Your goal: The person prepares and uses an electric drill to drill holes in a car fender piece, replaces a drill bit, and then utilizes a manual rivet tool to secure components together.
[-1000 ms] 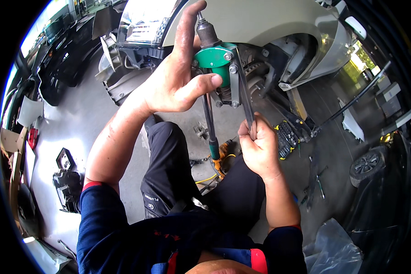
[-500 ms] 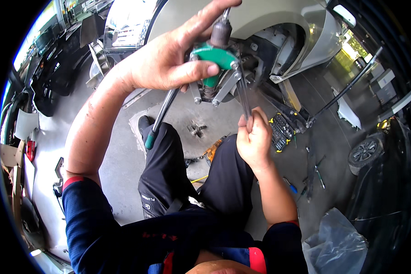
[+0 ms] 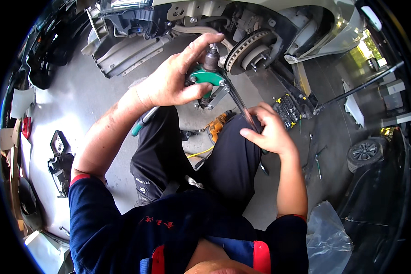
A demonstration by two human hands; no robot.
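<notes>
A hand riveter with a green head (image 3: 208, 78), a dark nose and two long metal handles is held up in front of me. My left hand (image 3: 171, 84) wraps round its head, thumb across the green body and index finger stretched up past the nose tip. One handle runs down to my right hand (image 3: 269, 130), which sits loosely round it with thumb and fingers partly spread; its grip end is mostly behind the palm. The other handle slants down left beneath my left forearm, its green grip (image 3: 139, 127) beside my knee.
A raised car body with a bare brake disc (image 3: 249, 52) stands ahead. An orange power drill (image 3: 218, 125) lies between my legs. To the right are an open socket set (image 3: 286, 111), a jack arm (image 3: 297, 86), loose tools, plastic sheeting (image 3: 329, 237) and a dark car (image 3: 379, 187).
The view has shifted, bringing the brake disc into sight. My left hand and the riveter's head sit lower in the picture. The fingers of my right hand have loosened on the handle.
</notes>
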